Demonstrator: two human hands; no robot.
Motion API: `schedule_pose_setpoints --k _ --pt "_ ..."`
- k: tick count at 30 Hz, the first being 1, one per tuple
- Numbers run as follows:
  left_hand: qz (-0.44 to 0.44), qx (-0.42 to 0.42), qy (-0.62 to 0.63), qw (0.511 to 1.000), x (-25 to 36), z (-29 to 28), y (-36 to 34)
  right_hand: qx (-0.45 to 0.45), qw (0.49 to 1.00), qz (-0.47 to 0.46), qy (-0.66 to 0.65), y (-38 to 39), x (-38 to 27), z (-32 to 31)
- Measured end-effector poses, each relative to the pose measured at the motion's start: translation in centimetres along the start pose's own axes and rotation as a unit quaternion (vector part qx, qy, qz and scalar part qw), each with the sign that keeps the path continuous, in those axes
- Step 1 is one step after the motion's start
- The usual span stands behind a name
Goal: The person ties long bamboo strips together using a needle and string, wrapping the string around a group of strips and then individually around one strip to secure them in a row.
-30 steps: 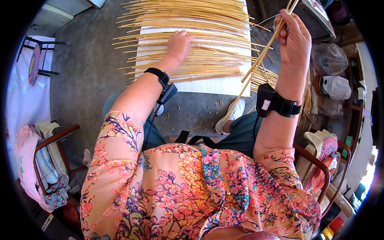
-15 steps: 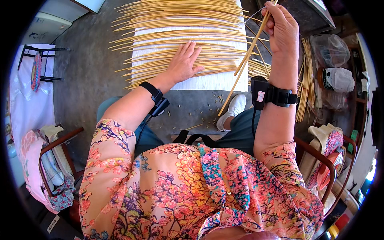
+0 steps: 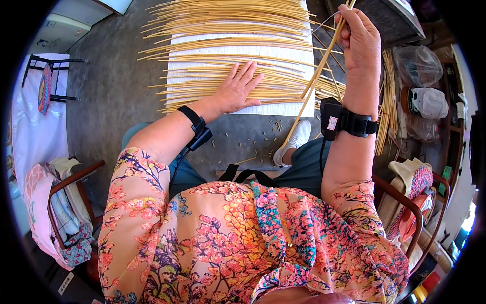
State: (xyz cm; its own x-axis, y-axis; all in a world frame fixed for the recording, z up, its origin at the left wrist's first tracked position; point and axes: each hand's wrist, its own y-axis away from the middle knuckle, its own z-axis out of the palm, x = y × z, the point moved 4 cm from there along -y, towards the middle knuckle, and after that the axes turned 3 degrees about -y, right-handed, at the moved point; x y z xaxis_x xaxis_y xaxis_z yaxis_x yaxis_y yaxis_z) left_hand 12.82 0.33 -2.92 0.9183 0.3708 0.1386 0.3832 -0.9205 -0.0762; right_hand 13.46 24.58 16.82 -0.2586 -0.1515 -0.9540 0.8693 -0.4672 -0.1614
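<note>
My left hand [image 3: 235,88] lies on thin straw-coloured sticks [image 3: 233,15] spread in rows across a white board [image 3: 288,109], its fingers stretched out and slightly apart. At the upper right, my right hand [image 3: 359,38] is closed on a few long sticks [image 3: 319,72], held slanting down over the board's right side toward the floor. A thin pale strand [image 3: 324,23] runs beside those fingers; whether they hold it I cannot tell. Both forearms wear black straps with small devices.
Sticks [image 3: 389,101] stand or lean at the right, beside bagged containers [image 3: 422,109]. A padded chair [image 3: 405,202] is at the lower right, a cloth-laden chair [image 3: 55,213] at the lower left, and a black stool frame [image 3: 55,96] at the left. Short stick bits dot the floor.
My left hand has moved down toward the board's near edge, and its fingers have straightened and spread. My right hand, still holding sticks, has shifted slightly left.
</note>
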Motion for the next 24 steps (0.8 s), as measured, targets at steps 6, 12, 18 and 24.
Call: schedule_pose_setpoints --k 6,12,18,24 --pt "-0.057 0.135 0.139 0.979 -1.1 -4.8 -2.0 -0.050 0.992 0.078 0.090 0.4 1.7 2.2" --pt "-0.209 0.189 0.612 0.739 -2.6 -13.2 -5.0 -0.153 0.966 0.141 0.153 2.4 3.8 6.6" --pt "-0.223 0.190 0.712 0.638 -4.9 -13.3 -4.8 -0.244 0.942 0.131 0.192 3.8 6.7 9.8" --pt "-0.264 0.183 0.761 0.564 -6.9 -12.7 -3.9 -0.239 0.936 0.208 0.155 4.2 6.9 9.6"
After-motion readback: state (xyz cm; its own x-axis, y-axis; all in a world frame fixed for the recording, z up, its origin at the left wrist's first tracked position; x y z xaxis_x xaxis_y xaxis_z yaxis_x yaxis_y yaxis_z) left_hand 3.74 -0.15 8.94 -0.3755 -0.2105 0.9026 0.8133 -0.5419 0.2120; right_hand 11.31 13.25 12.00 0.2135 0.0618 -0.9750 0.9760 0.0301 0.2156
